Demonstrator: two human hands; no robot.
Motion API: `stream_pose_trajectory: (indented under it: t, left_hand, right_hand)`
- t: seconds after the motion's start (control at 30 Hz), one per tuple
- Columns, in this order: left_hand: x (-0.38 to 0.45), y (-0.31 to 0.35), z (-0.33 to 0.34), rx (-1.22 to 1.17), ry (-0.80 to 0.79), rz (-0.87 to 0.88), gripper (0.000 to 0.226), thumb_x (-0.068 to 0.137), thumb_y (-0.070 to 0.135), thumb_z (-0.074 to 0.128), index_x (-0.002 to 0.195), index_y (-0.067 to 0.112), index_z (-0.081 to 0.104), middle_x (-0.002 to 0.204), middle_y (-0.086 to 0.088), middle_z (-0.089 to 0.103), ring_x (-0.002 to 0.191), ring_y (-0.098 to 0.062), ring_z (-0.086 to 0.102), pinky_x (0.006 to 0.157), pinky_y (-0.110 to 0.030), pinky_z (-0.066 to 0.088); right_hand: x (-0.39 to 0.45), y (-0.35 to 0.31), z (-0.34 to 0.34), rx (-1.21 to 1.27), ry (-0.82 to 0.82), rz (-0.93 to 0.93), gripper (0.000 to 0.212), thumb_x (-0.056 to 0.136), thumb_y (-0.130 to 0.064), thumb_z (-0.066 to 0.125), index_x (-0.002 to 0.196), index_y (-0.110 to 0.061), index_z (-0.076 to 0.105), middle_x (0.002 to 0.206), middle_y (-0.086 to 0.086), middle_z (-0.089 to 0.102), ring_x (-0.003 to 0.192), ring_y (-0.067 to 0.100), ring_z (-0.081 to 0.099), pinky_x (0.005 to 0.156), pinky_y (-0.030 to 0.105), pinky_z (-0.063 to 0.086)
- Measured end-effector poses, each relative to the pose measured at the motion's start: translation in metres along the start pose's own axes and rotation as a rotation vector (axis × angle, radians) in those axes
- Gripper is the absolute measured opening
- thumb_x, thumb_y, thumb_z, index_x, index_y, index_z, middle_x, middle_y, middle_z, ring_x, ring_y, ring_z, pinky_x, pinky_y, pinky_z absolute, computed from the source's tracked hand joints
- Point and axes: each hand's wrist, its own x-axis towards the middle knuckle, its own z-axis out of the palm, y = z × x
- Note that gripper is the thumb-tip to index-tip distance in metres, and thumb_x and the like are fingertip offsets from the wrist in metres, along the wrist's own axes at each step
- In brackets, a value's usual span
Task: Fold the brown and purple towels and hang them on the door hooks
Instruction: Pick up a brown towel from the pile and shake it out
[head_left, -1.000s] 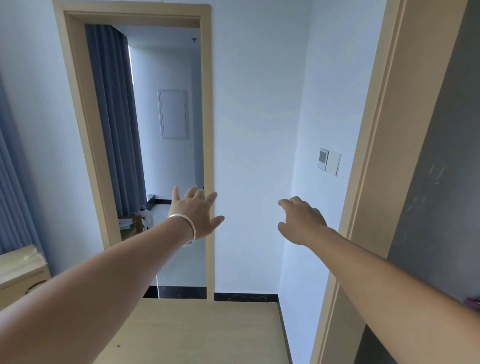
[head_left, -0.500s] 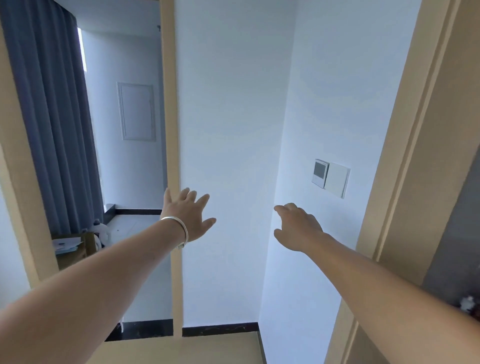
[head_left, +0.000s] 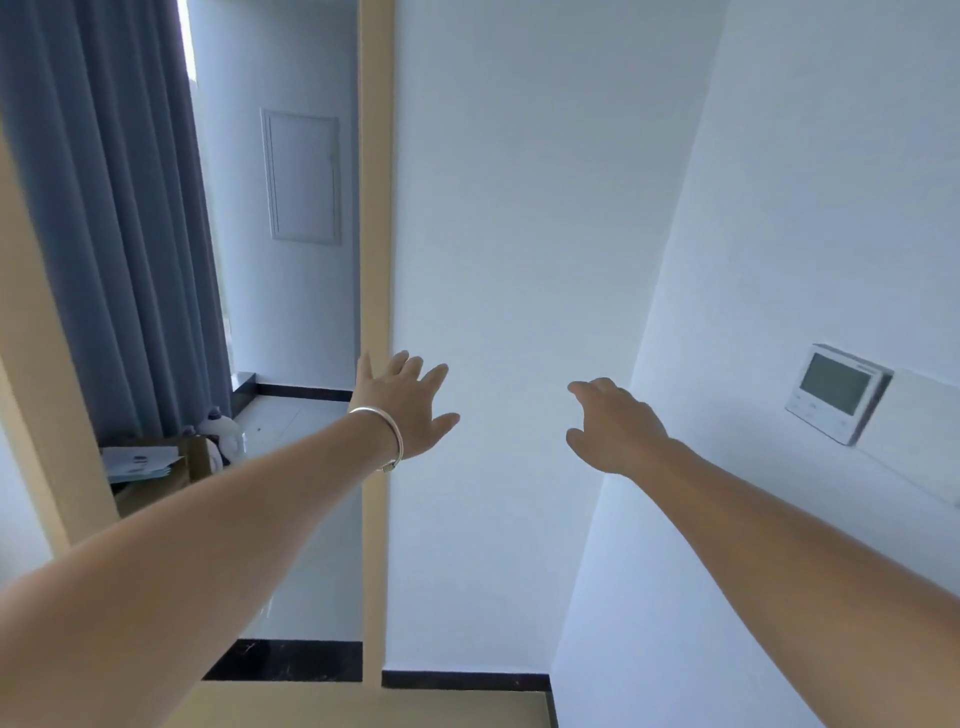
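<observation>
Towels, brown or purple, appear nowhere in the head view, and both arms are cut off by the lower edge. The left hand (head_left: 402, 410), a silver bangle (head_left: 382, 434) on its wrist, is stretched out with fingers spread and holds nothing, overlapping the tan door frame (head_left: 375, 208); the right hand (head_left: 613, 426) reaches toward the white wall (head_left: 519, 208) with loosely bent fingers, also unladen. A wall control panel (head_left: 831, 392) sits right, and items by the grey curtain (head_left: 104, 208) are too small to identify.

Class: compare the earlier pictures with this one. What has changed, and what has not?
The view has moved closer to the white wall; the thermostat looms larger, and the right-hand door frame has left view. Left hand and right hand stay outstretched, open, holding nothing.
</observation>
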Motion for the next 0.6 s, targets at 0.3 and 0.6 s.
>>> stream_pose_trajectory:
  t: [0.3, 0.6]
  left_hand:
    - [0.035, -0.112, 0.084, 0.066, -0.118, -0.229, 0.067, 0.092, 0.062, 0.029, 0.149, 0.028, 0.02, 0.147, -0.001, 0.035, 0.142, -0.021, 0.02, 0.115, -0.059, 0.006]
    - [0.019, -0.242, 0.123, 0.203, -0.29, -0.642, 0.068, 0.094, 0.064, 0.027, 0.151, 0.03, 0.017, 0.154, -0.002, 0.028, 0.146, -0.026, 0.015, 0.115, -0.061, 0.005]
  right_hand:
    - [0.147, -0.119, 0.074, 0.052, -0.025, -0.363, 0.058, 0.092, -0.027, 0.049, 0.146, -0.019, 0.03, 0.144, 0.004, 0.037, 0.127, 0.025, 0.041, 0.098, 0.037, 0.038]
    - [0.262, -0.298, 0.12, 0.2, -0.054, -0.828, 0.054, 0.089, -0.025, 0.05, 0.141, -0.019, 0.038, 0.142, 0.005, 0.04, 0.125, 0.028, 0.044, 0.094, 0.037, 0.04]
